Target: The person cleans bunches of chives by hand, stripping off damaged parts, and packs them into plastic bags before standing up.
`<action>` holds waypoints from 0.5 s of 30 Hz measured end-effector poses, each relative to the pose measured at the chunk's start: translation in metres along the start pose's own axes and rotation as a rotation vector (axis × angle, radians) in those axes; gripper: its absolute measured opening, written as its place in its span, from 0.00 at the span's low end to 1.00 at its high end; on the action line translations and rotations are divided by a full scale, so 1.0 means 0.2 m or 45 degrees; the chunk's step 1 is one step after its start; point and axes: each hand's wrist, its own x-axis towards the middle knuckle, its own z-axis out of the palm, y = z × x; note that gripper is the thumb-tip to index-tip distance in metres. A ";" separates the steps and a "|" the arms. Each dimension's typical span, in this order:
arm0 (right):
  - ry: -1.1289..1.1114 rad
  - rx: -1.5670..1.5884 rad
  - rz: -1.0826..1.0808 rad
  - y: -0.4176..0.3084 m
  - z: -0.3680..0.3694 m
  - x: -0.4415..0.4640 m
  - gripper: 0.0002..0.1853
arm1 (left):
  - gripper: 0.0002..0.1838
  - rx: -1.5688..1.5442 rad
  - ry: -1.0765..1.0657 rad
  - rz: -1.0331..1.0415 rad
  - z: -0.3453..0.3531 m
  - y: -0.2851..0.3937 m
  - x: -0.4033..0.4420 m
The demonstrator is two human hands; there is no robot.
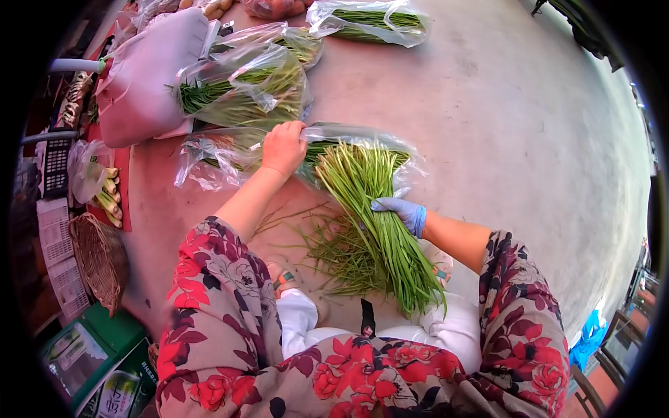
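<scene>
In the head view my right hand (pixel 406 213), in a thin blue glove, is closed around a thick bunch of chives (pixel 373 209). The pale cut ends point away from me and the green tips hang toward my lap. My bare left hand (pixel 284 148) is closed at the edge of a clear plastic bag (pixel 404 159); its fingertips are partly hidden. More chives show inside this bag, partly behind the held bunch. Loose chive scraps (pixel 341 254) lie in a heap on the floor between my feet.
Filled bags of greens (pixel 244 87) lie ahead on the left, with another bag (pixel 369 19) farther off. At left are a pink padded seat (pixel 150 76), a wicker basket (pixel 97 258), a green box (pixel 94 348) and bagged pale stalks (pixel 109 195).
</scene>
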 end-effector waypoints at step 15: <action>0.241 0.298 -0.522 -0.05 0.15 0.08 0.18 | 0.15 0.015 -0.666 -0.349 -0.22 0.01 0.04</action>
